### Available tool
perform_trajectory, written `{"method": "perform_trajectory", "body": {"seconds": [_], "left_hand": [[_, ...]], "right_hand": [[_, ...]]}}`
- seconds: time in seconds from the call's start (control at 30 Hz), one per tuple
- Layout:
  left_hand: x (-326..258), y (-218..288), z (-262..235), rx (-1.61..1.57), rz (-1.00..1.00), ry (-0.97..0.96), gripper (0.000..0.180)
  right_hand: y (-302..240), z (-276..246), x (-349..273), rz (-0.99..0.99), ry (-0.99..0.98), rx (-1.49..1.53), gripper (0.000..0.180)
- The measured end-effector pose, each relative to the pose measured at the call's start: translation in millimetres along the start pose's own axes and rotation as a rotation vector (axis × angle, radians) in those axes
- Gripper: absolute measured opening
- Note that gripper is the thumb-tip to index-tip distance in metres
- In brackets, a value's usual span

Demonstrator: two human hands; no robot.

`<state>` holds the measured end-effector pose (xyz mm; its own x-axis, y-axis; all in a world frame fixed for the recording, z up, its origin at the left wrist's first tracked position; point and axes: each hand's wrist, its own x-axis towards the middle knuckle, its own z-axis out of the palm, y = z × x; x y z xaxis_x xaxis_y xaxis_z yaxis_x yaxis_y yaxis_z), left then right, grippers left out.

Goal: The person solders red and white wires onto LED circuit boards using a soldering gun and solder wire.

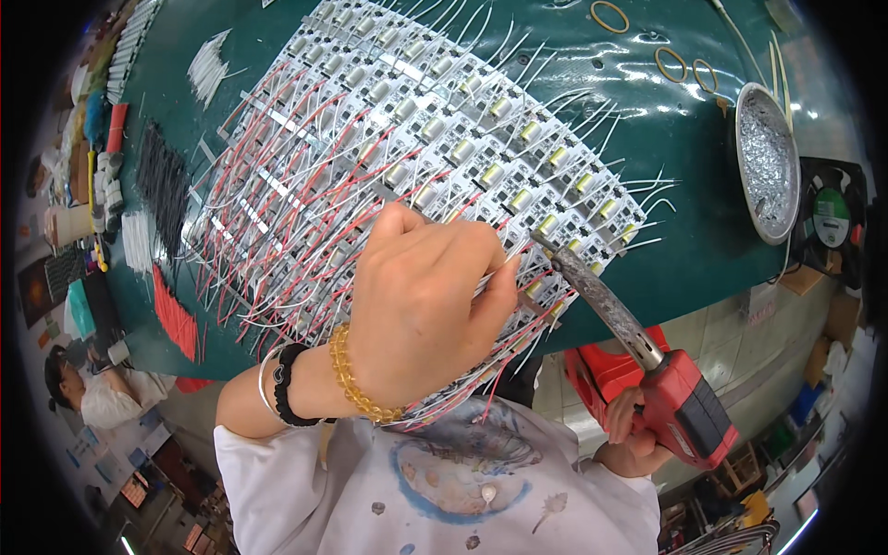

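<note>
A panel of white circuit boards (518, 157) with many small yellowish cylindrical components lies on the table, red and white wires sticking out of it. Over the panel's lower middle, my left hand (430, 287) is closed, thumb and forefinger pinched on what looks like a thin white wire. My right hand (634, 439) grips a red and black soldering gun (689, 407) at the lower right. Its long, crusted metal barrel reaches up-left, with the tip at the boards just right of my left fingertips. My left palm is hidden from view.
On the green table (684, 268), a metal bowl (745, 166) of silvery material stands at the right, beside a black fan (830, 222). Rubber bands (671, 65) lie at the far right. Black wires (162, 190) and red wires (176, 314) lie left. Another person (106, 388) sits at far left.
</note>
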<state>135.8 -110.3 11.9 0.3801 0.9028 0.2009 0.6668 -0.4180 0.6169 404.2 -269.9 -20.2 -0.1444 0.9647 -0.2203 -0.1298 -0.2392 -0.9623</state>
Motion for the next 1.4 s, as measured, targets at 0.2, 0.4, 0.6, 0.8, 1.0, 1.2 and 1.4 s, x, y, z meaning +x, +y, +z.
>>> {"method": "perform_trajectory", "body": {"seconds": [0.2,0.4,0.6,0.8,1.0,1.2,1.4], "left_hand": [[0.3,2.4,-0.4,0.008,-0.022,-0.024,0.017],[-0.2,0.4,0.0,0.018,-0.019,-0.018,0.017],[-0.4,-0.3,2.2,0.03,0.027,0.01,0.017],[0.4,-1.3,-11.6,0.119,0.149,0.144,0.014],[0.9,18.9,1.0,-0.036,0.128,0.016,0.016],[-4.7,17.1,10.1,0.004,0.004,-0.008,0.014],[-10.4,13.4,13.9,0.009,0.058,0.035,0.013]], "right_hand": [[3.8,1.4,-8.1,-0.011,0.12,-0.016,0.013],[-1.0,18.7,1.4,-0.105,0.123,0.149,0.036],[1.5,17.8,21.9,-0.356,-0.069,0.07,0.07],[-4.7,23.3,13.7,-0.293,0.1,0.114,0.071],[-10.2,17.4,-6.2,-0.212,0.167,0.116,0.077],[2.1,-6.0,-7.7,-0.232,-0.097,0.06,0.077],[3.0,6.3,-6.6,-0.217,-0.051,0.024,0.076]]}}
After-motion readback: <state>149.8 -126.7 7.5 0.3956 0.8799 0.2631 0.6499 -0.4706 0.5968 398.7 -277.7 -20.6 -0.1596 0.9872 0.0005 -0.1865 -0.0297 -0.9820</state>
